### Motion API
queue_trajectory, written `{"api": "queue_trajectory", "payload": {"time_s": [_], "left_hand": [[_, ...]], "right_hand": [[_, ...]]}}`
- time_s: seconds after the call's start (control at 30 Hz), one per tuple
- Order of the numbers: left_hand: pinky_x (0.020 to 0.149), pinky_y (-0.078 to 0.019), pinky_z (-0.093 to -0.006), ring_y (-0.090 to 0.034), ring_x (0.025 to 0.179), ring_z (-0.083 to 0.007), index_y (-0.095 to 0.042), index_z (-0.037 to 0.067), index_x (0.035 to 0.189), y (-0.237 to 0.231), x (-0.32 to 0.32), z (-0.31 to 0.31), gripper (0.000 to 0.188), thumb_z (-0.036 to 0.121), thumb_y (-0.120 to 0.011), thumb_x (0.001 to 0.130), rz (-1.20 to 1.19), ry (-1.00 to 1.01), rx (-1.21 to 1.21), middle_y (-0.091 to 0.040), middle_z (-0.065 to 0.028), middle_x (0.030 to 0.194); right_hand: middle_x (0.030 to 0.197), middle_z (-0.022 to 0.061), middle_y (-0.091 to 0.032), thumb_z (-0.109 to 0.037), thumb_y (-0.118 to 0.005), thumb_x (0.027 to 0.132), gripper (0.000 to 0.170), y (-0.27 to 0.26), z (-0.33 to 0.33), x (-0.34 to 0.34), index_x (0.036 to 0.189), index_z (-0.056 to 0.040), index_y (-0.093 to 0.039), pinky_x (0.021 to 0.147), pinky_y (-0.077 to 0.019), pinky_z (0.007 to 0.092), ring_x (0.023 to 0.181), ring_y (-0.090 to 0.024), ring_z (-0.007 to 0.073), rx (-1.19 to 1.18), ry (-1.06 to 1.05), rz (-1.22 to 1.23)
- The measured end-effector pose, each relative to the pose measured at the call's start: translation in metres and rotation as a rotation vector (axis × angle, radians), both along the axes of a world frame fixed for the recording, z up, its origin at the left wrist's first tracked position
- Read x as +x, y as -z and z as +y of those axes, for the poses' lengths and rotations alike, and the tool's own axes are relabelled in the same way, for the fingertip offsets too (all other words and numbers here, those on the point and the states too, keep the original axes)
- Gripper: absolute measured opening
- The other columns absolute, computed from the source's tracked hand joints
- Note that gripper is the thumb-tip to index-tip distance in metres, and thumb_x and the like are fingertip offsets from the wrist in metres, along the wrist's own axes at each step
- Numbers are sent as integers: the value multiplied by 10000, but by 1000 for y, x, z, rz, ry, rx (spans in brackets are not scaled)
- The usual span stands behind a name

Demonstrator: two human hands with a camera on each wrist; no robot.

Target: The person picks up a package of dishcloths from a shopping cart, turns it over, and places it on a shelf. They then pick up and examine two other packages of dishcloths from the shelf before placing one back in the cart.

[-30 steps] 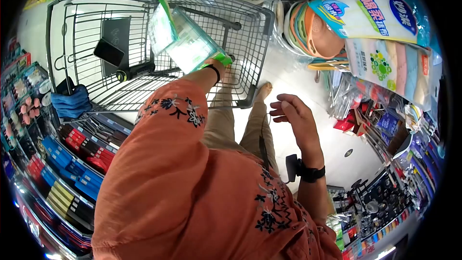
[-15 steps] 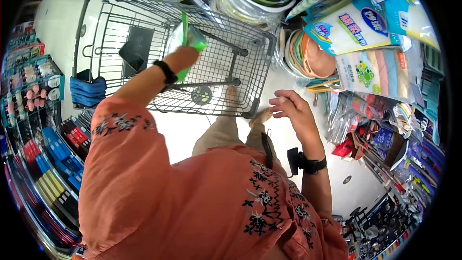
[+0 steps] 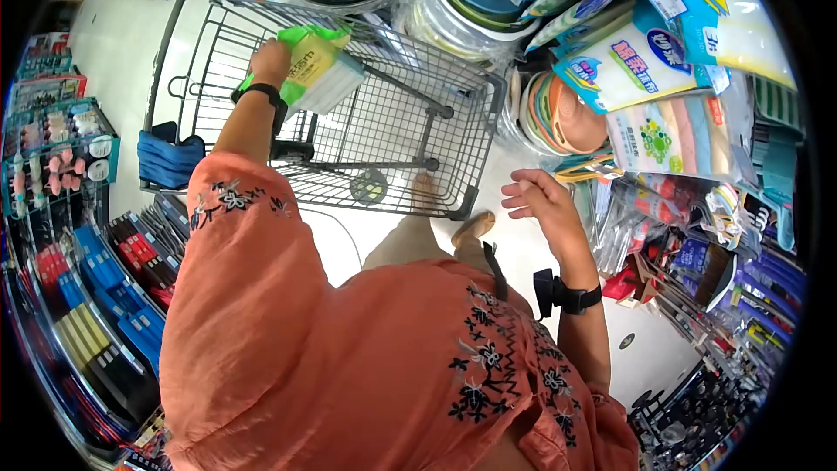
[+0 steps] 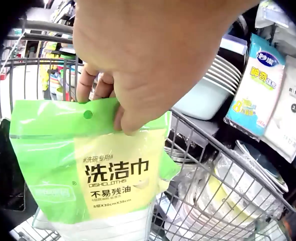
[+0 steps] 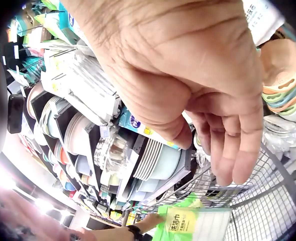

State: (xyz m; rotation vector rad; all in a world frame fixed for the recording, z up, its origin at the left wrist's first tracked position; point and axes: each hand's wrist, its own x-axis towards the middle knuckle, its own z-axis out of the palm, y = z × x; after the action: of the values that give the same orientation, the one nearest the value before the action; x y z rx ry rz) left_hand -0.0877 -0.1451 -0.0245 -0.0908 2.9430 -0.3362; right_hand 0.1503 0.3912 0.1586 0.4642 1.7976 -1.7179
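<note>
A green and yellow pack of dishcloths (image 3: 312,65) is held over the shopping cart (image 3: 397,139) by my left hand (image 3: 271,63). In the left wrist view my left hand (image 4: 143,65) pinches the green top edge of the pack (image 4: 113,175) beside its punched hole, and the pack hangs upright with its printed front showing. My right hand (image 3: 545,208) hangs in the air right of the cart, holding nothing. Its fingers are loosely bent in the right wrist view, where the hand (image 5: 188,85) is above the cart's mesh.
Packaged cloths (image 3: 632,57) and stacked bowls (image 3: 562,109) are on the right. Wrapped basins (image 3: 471,0) stand beyond the cart. Shelves with blue and red goods (image 3: 105,270) line the left. A blue cloth bundle (image 3: 166,157) is at the cart's near left corner.
My left hand has moved left and up with the pack, whose printed front now faces the head view. The cart sits a little farther right in view. My right hand stays nearly where it was.
</note>
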Motion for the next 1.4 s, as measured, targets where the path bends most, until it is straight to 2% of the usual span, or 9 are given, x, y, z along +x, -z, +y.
{"api": "queue_trajectory", "payload": {"time_s": [0.1, 0.23, 0.33, 0.37, 0.57, 0.73, 0.97, 1.23, 1.4], "left_hand": [[825, -551, -487, -689, 987, -345, -541, 30, 1153, 58, -20, -33, 250, 168, -455, 964, 201, 126, -10, -687, -185, 1033], [877, -526, -486, -647, 1081, -410, -470, 27, 1247, -8, -16, 18, 331, 192, -480, 960, -20, -236, 268, -672, -251, 1137], [885, -527, -485, -649, 1084, -402, -481, 78, 1289, -20, -14, 21, 368, 196, -508, 941, -118, -144, 255, -678, -232, 1140], [891, -526, -486, -647, 1083, -399, -568, 114, 1243, -10, -17, 13, 332, 197, -521, 925, -133, -97, 274, -674, -226, 1152], [873, -526, -511, -657, 1028, -411, -676, 75, 1059, 28, -9, -7, 249, 197, -516, 912, -140, 69, 276, -692, -222, 1058], [807, -530, -516, -665, 944, -386, -643, 61, 1024, -33, 47, 26, 214, 195, -551, 884, -117, 284, 308, -696, -203, 952], [841, -526, -453, -648, 971, -373, -644, 28, 1108, -99, 72, 67, 266, 132, -609, 866, -117, 609, 485, -680, -189, 1036], [851, -522, -459, -648, 991, -362, -633, 75, 1151, -38, 11, 175, 295, 144, -613, 866, -62, 880, 594, -684, -168, 1055], [866, -521, -459, -650, 1020, -369, -555, 133, 1291, -26, -14, 235, 408, 147, -608, 886, -121, 775, 450, -674, -174, 1129]], "right_hand": [[1071, 162, -689, -190, -493, 1012, 326, 4, -1, 0, 1234, 38, -566, 792, -552, 318, 907, -694, 215, 5, -7, -23], [1068, 162, -691, -192, -497, 1013, 326, 4, -5, 2, 1232, 39, -566, 790, -554, 316, 906, -695, 212, 4, -11, -16], [1065, 161, -692, -198, -500, 1014, 328, 6, -8, 0, 1232, 39, -565, 785, -554, 313, 907, -695, 211, 14, -14, -21], [1064, 161, -692, -200, -500, 1015, 329, 7, -9, -1, 1232, 38, -565, 784, -555, 313, 907, -695, 210, 15, -17, -20], [1081, 147, -686, -218, -508, 1010, 341, 12, -18, -6, 1242, 26, -560, 767, -553, 306, 912, -683, 199, -16, -60, -16], [1078, 136, -686, -243, -507, 1014, 352, 22, -21, -10, 1240, 21, -562, 778, -550, 307, 932, -681, 198, -5, -85, -6], [1061, 132, -687, -252, -513, 999, 366, 18, -32, -10, 1241, 17, -567, 754, -541, 292, 908, -690, 191, -6, -105, 36], [1075, 134, -677, -245, -518, 1021, 357, 10, -19, 5, 1254, 23, -557, 780, -547, 303, 923, -678, 197, 28, -62, 37], [1071, 150, -684, -251, -503, 1008, 378, 10, 1, 26, 1250, 34, -556, 765, -548, 305, 919, -680, 203, 55, 46, 32]]}}
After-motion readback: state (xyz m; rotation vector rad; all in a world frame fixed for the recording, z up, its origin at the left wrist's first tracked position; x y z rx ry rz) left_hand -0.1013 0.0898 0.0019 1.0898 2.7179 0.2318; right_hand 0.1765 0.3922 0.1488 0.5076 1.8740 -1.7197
